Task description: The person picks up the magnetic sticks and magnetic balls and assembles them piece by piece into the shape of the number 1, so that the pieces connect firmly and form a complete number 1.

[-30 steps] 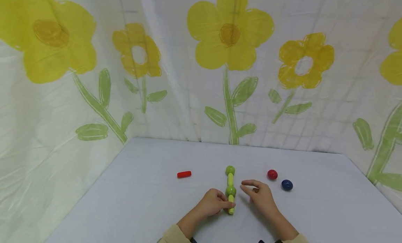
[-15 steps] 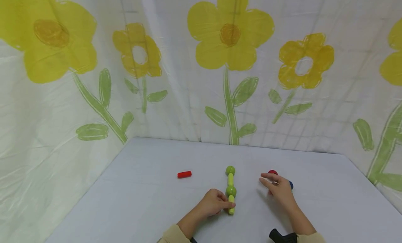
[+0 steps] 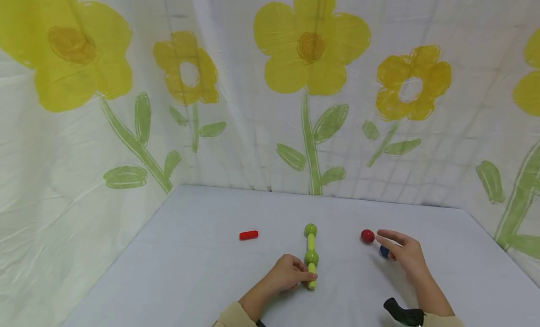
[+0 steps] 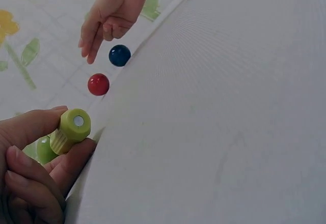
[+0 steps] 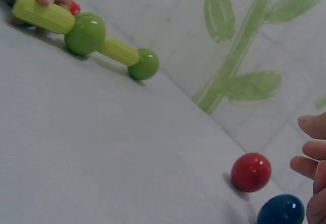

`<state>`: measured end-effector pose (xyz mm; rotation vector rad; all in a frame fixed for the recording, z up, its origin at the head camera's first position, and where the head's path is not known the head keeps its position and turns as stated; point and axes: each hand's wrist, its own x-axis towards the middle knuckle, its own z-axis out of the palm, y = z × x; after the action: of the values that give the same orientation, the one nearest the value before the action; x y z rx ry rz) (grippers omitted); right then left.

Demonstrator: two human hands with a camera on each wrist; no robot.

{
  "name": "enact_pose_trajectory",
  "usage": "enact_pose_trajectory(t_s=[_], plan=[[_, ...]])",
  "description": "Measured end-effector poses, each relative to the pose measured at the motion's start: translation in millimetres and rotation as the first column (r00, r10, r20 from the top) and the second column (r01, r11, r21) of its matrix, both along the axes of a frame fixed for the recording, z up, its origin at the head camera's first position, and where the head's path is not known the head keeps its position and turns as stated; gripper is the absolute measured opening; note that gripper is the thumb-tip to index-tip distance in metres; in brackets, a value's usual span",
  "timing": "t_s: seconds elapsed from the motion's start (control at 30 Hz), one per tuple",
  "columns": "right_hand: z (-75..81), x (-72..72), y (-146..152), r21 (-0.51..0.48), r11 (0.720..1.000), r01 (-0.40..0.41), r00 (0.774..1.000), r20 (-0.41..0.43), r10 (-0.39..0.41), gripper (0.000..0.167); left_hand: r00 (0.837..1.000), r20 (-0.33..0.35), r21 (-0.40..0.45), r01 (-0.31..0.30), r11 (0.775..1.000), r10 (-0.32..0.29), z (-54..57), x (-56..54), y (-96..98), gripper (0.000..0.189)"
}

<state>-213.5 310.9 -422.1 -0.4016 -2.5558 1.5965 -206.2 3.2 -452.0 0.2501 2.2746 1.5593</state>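
My left hand (image 3: 288,273) pinches the near yellow-green rod (image 3: 312,276) between thumb and fingers. That rod is in line with a green ball (image 3: 311,258), a second yellow-green rod (image 3: 311,242) and a far green ball (image 3: 310,230), forming a chain. In the left wrist view the rod's end (image 4: 78,120) shows a pale round disc. Over on the right, my right hand (image 3: 407,254) hovers by a blue ball (image 3: 384,251), partly covering it in the head view; its fingers are loosely extended and hold nothing. Just left of its fingertips lies a red ball (image 3: 368,236).
A short red rod (image 3: 249,235) lies on the white table (image 3: 190,270), left of the green chain. Behind the table's far edge hangs a white curtain (image 3: 236,144) printed with yellow flowers. A black strap (image 3: 403,313) is around my right wrist.
My right hand has moved rightward from beside the green chain, passing in front of the red ball to the blue one. The left hand and the chain have stayed put.
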Motion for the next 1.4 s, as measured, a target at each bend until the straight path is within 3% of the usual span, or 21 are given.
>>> enact_pose_trajectory(t_s=[0.23,0.43,0.73,1.4], plan=[[-4.4,1.4,23,0.027,0.999,0.023,0.997,0.069,-0.025,0.063,1.0,-0.016,0.012,0.014,1.0,-0.014,-1.0,0.2,-0.2,0.021],[-17.6,0.6,35,0.015,1.0,0.015,0.996,0.091,-0.016,0.07,1.0,-0.016,0.011,0.014,1.0,-0.013,-1.8,-1.1,0.1,0.021],[-33.7,3.6,40,0.005,1.0,-0.02,0.999,0.039,0.019,0.074,1.0,-0.01,0.026,0.01,1.0,-0.01,-3.0,-2.0,-0.6,0.021],[-38.1,5.2,43,0.066,0.996,-0.06,0.997,0.043,0.057,0.073,1.0,-0.007,0.003,0.011,1.0,-0.011,-2.5,-1.3,-0.6,0.021]])
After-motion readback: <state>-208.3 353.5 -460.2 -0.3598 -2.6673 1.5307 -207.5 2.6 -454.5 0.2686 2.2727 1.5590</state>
